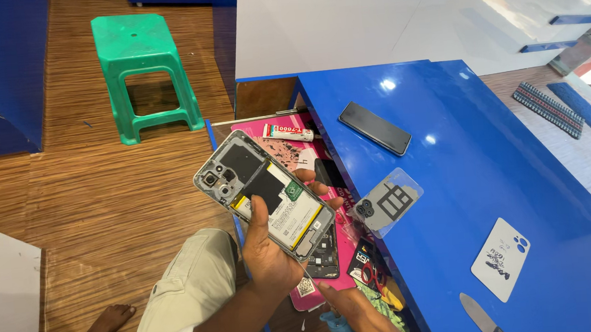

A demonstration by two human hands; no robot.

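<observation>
My left hand [269,256] holds up an opened smartphone [264,193] with its back cover off. The battery, the camera modules and the inner frame show. My thumb lies across its face and my fingertips wrap round the right edge. Lower down, my right hand [360,315] is over the tools at the near end of the pink work mat [287,149], index finger stretched out; whether it holds anything I cannot tell. A dark circuit board [325,255] lies on the mat just beneath the phone.
On the blue counter [492,164] lie a black phone [375,128], a grey back cover with camera cut-outs [388,203], a white card [501,259] and a metal pry tool [479,316]. A glue tube [290,132] rests on the mat. A green stool [142,73] stands on the wooden floor.
</observation>
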